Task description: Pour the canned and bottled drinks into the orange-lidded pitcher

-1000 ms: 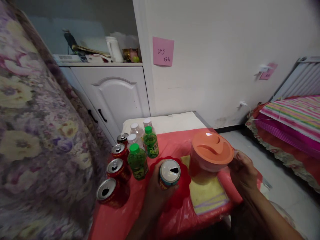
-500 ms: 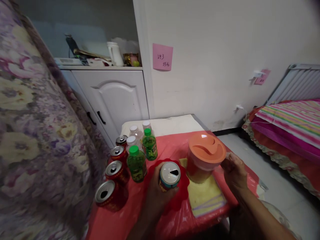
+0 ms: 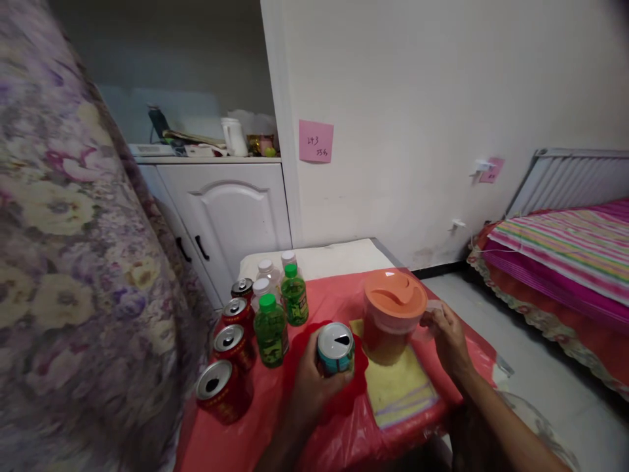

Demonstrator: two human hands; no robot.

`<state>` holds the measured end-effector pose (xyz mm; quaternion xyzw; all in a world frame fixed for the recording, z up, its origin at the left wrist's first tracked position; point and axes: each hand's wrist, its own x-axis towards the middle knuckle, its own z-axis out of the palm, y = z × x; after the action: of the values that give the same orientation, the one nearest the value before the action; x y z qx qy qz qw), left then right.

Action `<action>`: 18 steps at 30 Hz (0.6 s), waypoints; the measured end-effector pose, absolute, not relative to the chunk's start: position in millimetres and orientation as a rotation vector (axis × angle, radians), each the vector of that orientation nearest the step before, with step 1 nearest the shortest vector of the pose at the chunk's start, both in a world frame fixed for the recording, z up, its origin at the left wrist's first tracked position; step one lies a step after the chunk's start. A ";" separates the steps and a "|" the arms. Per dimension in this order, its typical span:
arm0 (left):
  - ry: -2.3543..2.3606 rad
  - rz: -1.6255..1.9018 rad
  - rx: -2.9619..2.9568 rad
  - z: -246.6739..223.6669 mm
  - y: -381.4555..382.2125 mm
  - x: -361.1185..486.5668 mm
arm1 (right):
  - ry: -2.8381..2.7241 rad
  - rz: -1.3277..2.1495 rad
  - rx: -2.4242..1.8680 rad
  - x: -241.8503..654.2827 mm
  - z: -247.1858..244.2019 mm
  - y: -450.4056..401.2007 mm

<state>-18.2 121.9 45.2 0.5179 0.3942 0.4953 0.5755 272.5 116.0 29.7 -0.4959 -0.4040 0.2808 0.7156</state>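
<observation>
My left hand (image 3: 314, 380) is wrapped round a blue-green drink can (image 3: 336, 351) with an opened silver top, over a red scallop-edged tray (image 3: 361, 367). On the right, my right hand (image 3: 448, 334) grips the handle of a clear pitcher (image 3: 388, 334) topped by an orange lid (image 3: 396, 295). The pitcher is over a folded yellow cloth (image 3: 400, 387); whether its base touches the cloth I cannot tell. Left of the tray stand two green bottles with green caps, the nearer bottle (image 3: 271, 334) and the farther bottle (image 3: 295, 301).
Several red cans (image 3: 225, 390) line the left side of the red-covered table (image 3: 327, 295). Clear bottles (image 3: 265, 272) with white caps stand behind the green ones. A flowered curtain (image 3: 98, 262) hangs at the left. A bed (image 3: 555, 242) is at the right, beyond the table.
The camera view has tilted slightly upward. The can has turned a little in my left hand, showing more of its blue-green side. My right hand still holds the pitcher handle.
</observation>
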 end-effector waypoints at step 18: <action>0.878 1.091 1.398 31.8 121.5 -14.8 | -1.406 0.668 -1.160 162.7 9.5 48.1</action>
<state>-14.8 121.5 31.8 0.5903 0.3707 0.4607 0.5494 162.7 48.1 9.5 -0.4933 -0.5975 0.2841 0.5648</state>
